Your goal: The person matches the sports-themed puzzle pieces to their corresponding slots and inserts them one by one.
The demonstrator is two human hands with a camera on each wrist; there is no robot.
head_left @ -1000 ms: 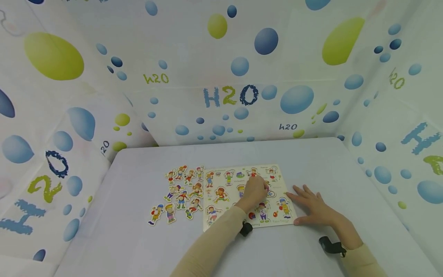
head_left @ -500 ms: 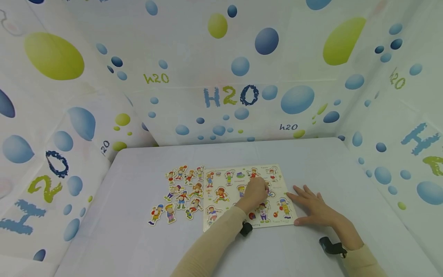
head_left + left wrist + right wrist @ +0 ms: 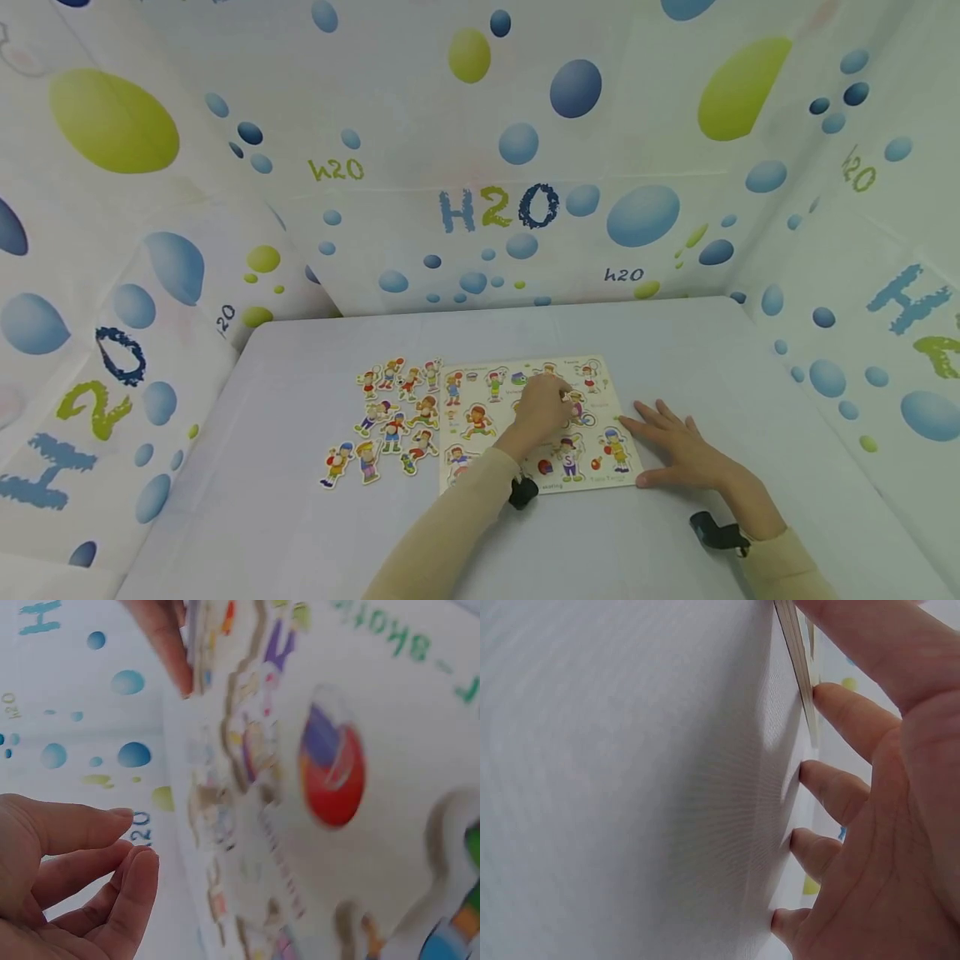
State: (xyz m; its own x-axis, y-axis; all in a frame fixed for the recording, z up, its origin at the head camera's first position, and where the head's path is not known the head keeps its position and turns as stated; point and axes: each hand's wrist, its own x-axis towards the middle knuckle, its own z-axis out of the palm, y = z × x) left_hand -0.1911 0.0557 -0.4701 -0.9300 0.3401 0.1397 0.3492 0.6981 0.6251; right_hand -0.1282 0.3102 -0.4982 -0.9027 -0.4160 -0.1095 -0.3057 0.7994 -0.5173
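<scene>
A cream puzzle board [image 3: 598, 435] with printed sports figures and recesses lies flat on the white table. My left hand [image 3: 538, 410] is over its middle and covers part of the printing. In the left wrist view, the left hand [image 3: 82, 877] has loosely bent fingers, with nothing visible between thumb and fingertips. Just right of it, a cyclist piece [image 3: 576, 410] sits on the board. My right hand [image 3: 678, 450] is spread at the board's right edge. The right wrist view shows the right hand's [image 3: 885, 810] thumb and index finger at that edge, other fingertips on the table.
Several loose figure pieces [image 3: 393, 433] lie on the table [image 3: 247, 467] left of the board, some close to its edge. A white curtain [image 3: 405, 225] with blue and green drops surrounds the table. Black wrist cameras [image 3: 718, 532] sit on both wrists.
My left hand has shifted left, away from the cyclist piece, which now shows more fully. The right hand and the loose pieces stay where they were.
</scene>
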